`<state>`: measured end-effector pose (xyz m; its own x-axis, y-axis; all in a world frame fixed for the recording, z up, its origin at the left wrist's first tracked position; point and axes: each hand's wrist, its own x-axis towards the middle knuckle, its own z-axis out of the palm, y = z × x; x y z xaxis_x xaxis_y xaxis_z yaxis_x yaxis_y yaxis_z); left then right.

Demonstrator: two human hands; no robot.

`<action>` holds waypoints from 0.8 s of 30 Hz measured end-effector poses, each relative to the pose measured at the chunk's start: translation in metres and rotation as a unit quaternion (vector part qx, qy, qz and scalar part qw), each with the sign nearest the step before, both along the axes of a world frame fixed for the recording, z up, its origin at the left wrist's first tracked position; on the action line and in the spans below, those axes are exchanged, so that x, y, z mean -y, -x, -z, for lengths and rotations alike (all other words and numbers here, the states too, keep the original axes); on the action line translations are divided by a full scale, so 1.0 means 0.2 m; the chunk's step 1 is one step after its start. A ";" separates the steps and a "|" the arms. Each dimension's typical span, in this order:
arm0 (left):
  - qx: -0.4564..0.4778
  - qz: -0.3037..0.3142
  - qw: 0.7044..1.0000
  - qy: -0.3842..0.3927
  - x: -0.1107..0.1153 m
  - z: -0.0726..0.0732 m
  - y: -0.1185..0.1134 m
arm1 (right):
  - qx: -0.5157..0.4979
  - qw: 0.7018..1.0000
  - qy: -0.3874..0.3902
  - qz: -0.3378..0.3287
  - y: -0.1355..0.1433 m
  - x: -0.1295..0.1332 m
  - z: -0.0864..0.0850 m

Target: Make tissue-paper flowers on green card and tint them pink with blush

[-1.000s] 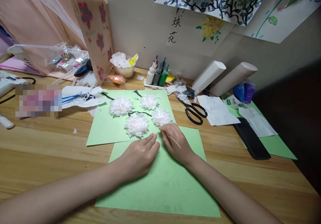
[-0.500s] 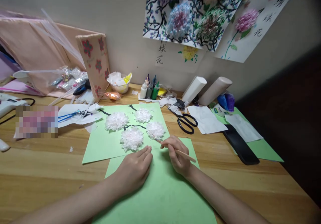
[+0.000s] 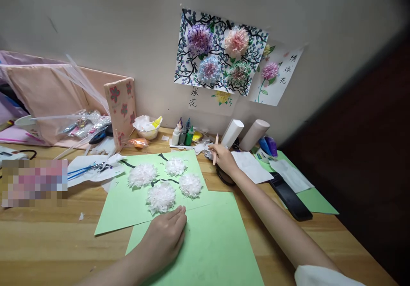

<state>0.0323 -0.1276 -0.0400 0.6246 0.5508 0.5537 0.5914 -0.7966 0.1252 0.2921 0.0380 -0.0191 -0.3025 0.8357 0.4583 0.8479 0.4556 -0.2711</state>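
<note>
Near green sheet (image 3: 221,243), on the table (image 3: 51,243); left hand (image 3: 165,237) on it, fingers together, a light press best against slipping; white tissue flowers (image 3: 161,197), four, on the far green sheet (image 3: 117,211), petals best left uncrushed; right hand (image 3: 226,160), fingers clamped on a wooden stick (image 3: 215,156), near upright, above black scissors (image 3: 228,181); paper scraps (image 3: 201,148) near it; small bottles (image 3: 188,137) farther left, best given clearance.
</note>
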 end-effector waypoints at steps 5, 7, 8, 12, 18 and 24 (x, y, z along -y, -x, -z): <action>0.007 0.001 1.000 -0.008 0.01 0.01 0.00 | 0.022 1.000 0.006 -0.016 0.11 -0.12 0.04; 0.008 0.003 1.000 -0.006 0.01 0.01 0.00 | 0.012 1.000 0.004 -0.008 0.14 -0.15 0.06; 0.009 0.004 1.000 -0.004 0.01 0.02 0.00 | 0.002 1.000 0.001 -0.001 0.15 -0.16 0.07; 0.013 0.005 1.000 0.001 0.01 0.03 0.00 | -0.058 0.998 -0.018 0.027 0.16 -0.11 0.07; 0.009 -0.001 1.000 0.010 0.02 0.03 0.01 | -0.230 0.972 -0.044 0.028 0.13 0.11 0.03; -0.018 -0.007 0.999 0.038 0.01 0.02 0.00 | -0.352 0.935 -0.002 0.034 0.06 0.24 0.03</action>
<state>0.0319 -0.1305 -0.0433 0.6353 0.5984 0.4882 0.6070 -0.7777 0.1633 0.2810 -0.0108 -0.0248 0.1293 0.8396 0.5276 0.4862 0.4101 -0.7717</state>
